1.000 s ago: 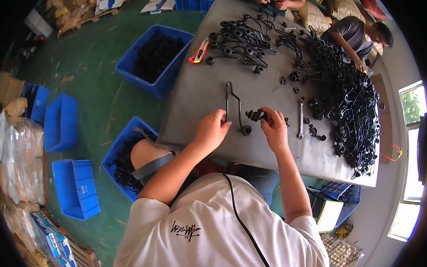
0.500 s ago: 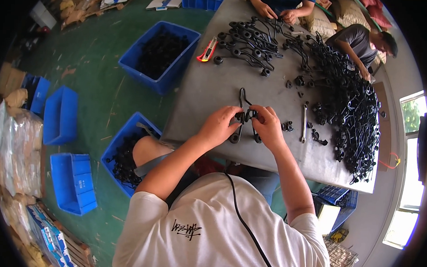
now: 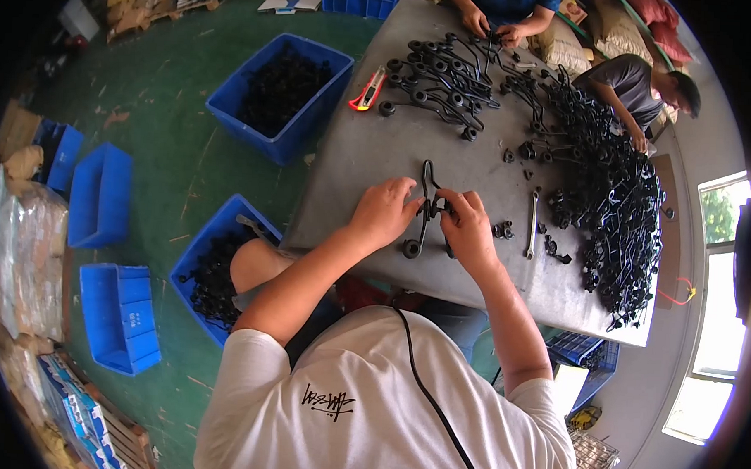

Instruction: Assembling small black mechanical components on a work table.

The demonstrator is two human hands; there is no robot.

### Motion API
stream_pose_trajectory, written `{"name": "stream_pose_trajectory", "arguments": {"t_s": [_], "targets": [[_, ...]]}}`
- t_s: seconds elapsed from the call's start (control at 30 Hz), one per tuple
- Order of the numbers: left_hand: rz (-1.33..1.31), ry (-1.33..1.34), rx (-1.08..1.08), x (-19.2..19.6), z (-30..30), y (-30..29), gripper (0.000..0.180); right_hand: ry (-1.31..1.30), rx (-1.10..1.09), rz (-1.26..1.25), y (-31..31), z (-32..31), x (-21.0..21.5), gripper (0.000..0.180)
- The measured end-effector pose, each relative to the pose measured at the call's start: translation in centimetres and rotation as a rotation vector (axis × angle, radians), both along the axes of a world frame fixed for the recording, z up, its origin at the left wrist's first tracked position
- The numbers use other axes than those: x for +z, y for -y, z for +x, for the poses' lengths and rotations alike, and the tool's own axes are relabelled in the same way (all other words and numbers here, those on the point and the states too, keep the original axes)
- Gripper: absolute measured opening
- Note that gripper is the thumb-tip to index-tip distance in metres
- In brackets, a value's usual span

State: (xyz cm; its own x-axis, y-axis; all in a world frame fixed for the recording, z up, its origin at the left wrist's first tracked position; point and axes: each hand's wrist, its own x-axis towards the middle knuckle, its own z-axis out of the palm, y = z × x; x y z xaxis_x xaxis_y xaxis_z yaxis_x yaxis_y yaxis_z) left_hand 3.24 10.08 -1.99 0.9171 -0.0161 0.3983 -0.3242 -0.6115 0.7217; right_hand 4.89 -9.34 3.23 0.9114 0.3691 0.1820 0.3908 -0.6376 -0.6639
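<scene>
- The thin black bent metal bracket (image 3: 427, 205) with a round rubber ring at its lower end lies on the grey counter (image 3: 370, 160), near the edge closest to the person. It is long and narrow, with a loop at the far end and a small dark fitting in its middle.
- Right of the bracket, on the counter, lie a few small black ring parts (image 3: 503, 231) and a slim silver wrench (image 3: 532, 225). Further right of the bracket is a big heap of black brackets (image 3: 616, 210).
- Beyond the bracket, toward the far side of the counter, another group of black brackets (image 3: 447, 80) is spread out, with a red and yellow utility knife (image 3: 366, 92) to the left of it.
- Left of the bracket, on the green floor (image 3: 164, 128), a large blue plastic bin (image 3: 279, 95) holds black parts. A second blue plastic bin (image 3: 217, 270), beside the person's knee, also holds black parts.
- The left hand (image 3: 382, 212) is curled, its fingers closed on the middle of the bracket from the left.
- The right hand (image 3: 468, 227) is curled too, and pinches the same middle fitting from the right; the two hands are near each other.
</scene>
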Motion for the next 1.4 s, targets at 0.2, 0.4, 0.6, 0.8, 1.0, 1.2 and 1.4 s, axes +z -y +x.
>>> {"name": "stream_pose_trajectory", "arguments": {"t_s": [0.2,0.4,0.6,0.8,1.0,1.2,1.4], "targets": [[-0.037,-0.181,-0.135,1.0,-0.2,0.3,0.042,-0.024,-0.005,0.003,-0.2,0.3,0.6,0.040],[-0.019,-0.198,-0.084,-0.1,-0.4,0.9,0.045,-0.080,0.084,-0.108,-0.3,1.4,1.7,0.039],[-0.151,-0.315,-0.115,1.1,-0.2,-0.7,0.046,-0.152,0.065,-0.089,-0.3,2.2,1.6,0.038],[-0.115,-0.344,-0.265,0.6,0.9,-1.8,0.033,-0.208,0.033,-0.090,-0.4,2.4,1.9,0.038],[-0.060,-0.265,-0.337,2.1,0.7,-1.6,0.032,-0.222,0.061,-0.064,0.0,2.8,1.3,0.039],[-0.034,-0.159,-0.421,0.9,1.9,-1.8,0.039,-0.191,0.012,-0.005,-0.1,2.3,0.0,0.039],[0.079,-0.329,-0.397,2.4,2.4,-0.9,0.051,-0.108,-0.044,0.027,0.1,1.4,-0.8,0.038]]}}
